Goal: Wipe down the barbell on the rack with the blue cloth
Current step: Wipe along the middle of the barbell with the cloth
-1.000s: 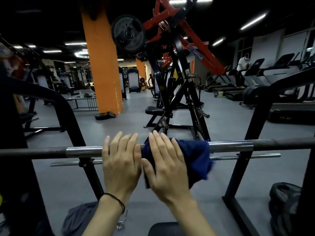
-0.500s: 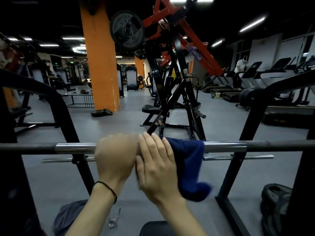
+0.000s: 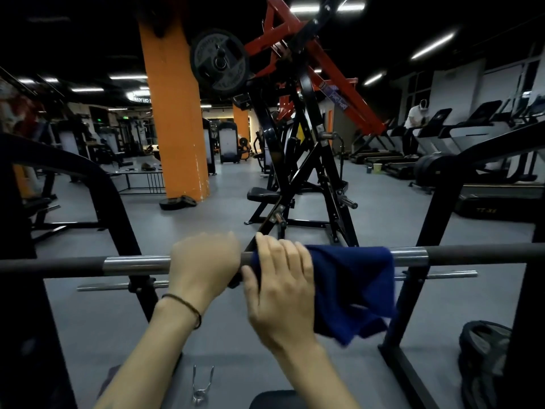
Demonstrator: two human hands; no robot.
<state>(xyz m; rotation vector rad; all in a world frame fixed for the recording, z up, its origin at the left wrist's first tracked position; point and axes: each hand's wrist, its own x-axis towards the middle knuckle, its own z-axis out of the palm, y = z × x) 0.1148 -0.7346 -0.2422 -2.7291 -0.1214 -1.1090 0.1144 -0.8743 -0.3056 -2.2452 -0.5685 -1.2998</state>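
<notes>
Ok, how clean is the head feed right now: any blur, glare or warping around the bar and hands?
Head view: dim overall, corners fall to black; the hanging end of the dark blue cloth and the left hand gripping the steel barbell are motion-smeared; the right hand is sharper; ceiling tube lights blow out; wide-angle bowing bends the black rack uprights.

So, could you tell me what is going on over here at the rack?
A person is wiping the barbell on the rack. The left hand grips the bare bar, fingers curled over it. Beside it, the right hand presses the blue cloth against the bar; the cloth drapes over it and hangs below.
</notes>
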